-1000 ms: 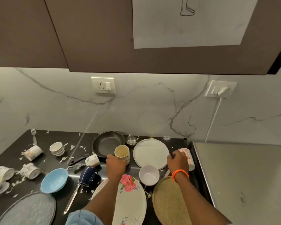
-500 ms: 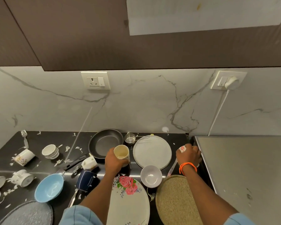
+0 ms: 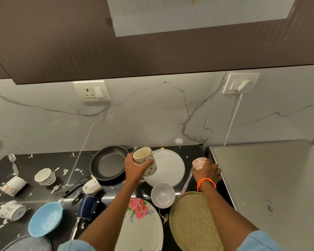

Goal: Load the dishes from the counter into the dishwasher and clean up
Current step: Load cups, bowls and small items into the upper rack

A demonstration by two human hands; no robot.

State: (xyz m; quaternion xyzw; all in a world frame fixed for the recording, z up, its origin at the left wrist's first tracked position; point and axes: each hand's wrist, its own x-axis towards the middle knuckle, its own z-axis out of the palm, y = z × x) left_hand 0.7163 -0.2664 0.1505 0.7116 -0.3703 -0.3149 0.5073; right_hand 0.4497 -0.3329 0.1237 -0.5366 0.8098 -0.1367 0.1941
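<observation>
My left hand [image 3: 136, 169] grips a cream patterned mug [image 3: 145, 159], lifted and tilted over the edge of a round white plate [image 3: 169, 169]. My right hand [image 3: 207, 172], with an orange wristband, is closed around a white cup with red flowers [image 3: 198, 163] beside the steel appliance top [image 3: 272, 187]. A black frying pan [image 3: 108, 163] sits left of the mug. In front lie a small white bowl [image 3: 163, 195], a rose-printed oval plate [image 3: 141, 225] and a woven round mat [image 3: 194, 221].
The black counter [image 3: 34, 160] is littered with white scraps. On its left are a fork [image 3: 14, 163], several white cups, a blue bowl [image 3: 45, 221], a navy mug [image 3: 88, 207], a small white cup [image 3: 92, 185] and a glass plate [image 3: 25, 245]. A white cable [image 3: 232, 116] runs down the wall.
My left hand lifted the cream mug off the counter and tilted it. My right hand closed on the flowered cup by the appliance and raised it. The camera tipped downward.
</observation>
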